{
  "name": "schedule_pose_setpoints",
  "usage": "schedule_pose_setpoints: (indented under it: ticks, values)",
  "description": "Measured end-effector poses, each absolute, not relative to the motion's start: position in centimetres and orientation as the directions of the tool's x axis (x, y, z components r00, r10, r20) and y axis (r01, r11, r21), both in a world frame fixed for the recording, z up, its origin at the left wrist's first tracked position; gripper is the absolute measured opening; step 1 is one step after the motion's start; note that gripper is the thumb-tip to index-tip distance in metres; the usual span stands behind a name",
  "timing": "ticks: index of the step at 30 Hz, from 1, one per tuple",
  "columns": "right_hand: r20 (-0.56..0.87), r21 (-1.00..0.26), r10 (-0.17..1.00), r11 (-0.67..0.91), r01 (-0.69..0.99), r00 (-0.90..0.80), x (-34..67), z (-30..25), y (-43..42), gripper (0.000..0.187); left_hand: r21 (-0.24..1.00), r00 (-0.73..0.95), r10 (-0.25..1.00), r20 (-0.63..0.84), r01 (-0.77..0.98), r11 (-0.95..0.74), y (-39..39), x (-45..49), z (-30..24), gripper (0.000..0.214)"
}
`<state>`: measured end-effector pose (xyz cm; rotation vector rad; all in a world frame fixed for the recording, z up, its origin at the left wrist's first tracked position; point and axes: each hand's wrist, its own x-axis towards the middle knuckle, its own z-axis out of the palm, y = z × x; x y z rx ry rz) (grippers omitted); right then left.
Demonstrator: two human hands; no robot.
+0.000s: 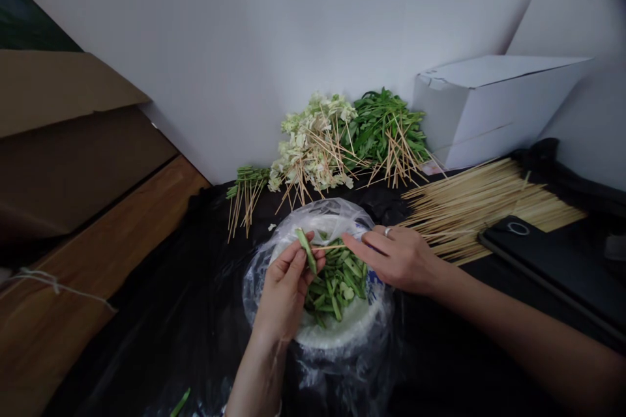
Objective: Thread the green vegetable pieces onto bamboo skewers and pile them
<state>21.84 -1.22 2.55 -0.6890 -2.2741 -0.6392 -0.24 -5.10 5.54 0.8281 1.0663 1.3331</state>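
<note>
My left hand (286, 290) is closed, pinching a short green bean piece (306, 249) upright over a white plate. My right hand (394, 257), with a ring on one finger, is pinched on a thin bamboo skewer (330, 247) whose tip meets the bean piece. Below them lies a pile of cut green bean pieces (337, 283) on the white plate (342, 332), which sits inside a clear plastic bag (323, 215).
Against the wall lie finished skewers: green beans (244, 189), pale cauliflower (313, 150), leafy greens (386, 130). A heap of bare bamboo skewers (484, 205) lies right, beside a black phone (542, 257) and a white box (489, 104). Black plastic (171, 313) covers the table; cardboard (63, 137) stands left.
</note>
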Motion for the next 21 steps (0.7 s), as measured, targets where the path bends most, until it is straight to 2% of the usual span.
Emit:
schedule_pose_setpoints:
  ticks: [13, 21]
  values:
    - [0.693, 0.267, 0.306, 0.731, 0.627, -0.652, 21.85, 2.5, -1.28, 0.038, 0.95, -0.022, 0.997, -0.073, -0.304, 0.062, -5.7, -0.22, 5.44, 0.032]
    - [0.692, 0.275, 0.298, 0.734, 0.621, -0.658, 21.88, 2.45, -1.32, 0.038, 0.949, -0.118, 0.989, -0.091, -0.311, 0.05, -5.42, -0.36, 4.87, 0.034]
